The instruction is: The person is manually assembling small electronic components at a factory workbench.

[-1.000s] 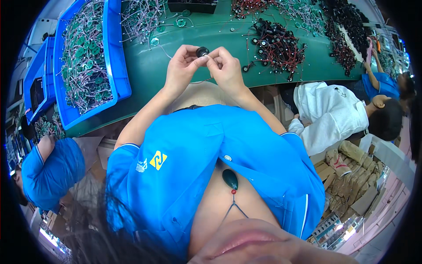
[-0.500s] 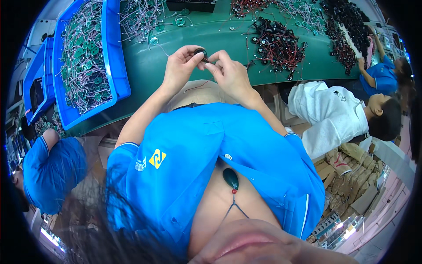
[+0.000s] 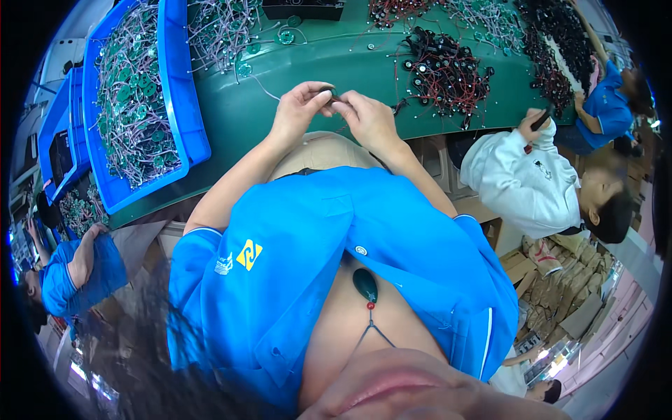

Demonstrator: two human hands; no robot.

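Note:
My left hand is closed in a pinch round a small dark round part, held just above the near edge of the green worktable. Beside it my right hand pinches the other side of the same part, and the fingertips of both hands nearly touch. Fingers cover most of the part, so its exact kind is unclear. Thin wire seems to hang below the right fingers. On the table past my left hand lies a green disc with a pale wire.
To the left stands a blue bin full of green discs with pale wires. A heap of black round parts with red wires lies to the right. A black box sits at the back. Co-workers are on both sides, one in a white hoodie.
Both hands have shifted slightly and turned the dark part, which is now more covered. The co-worker in the white hoodie has raised a hand holding a dark object.

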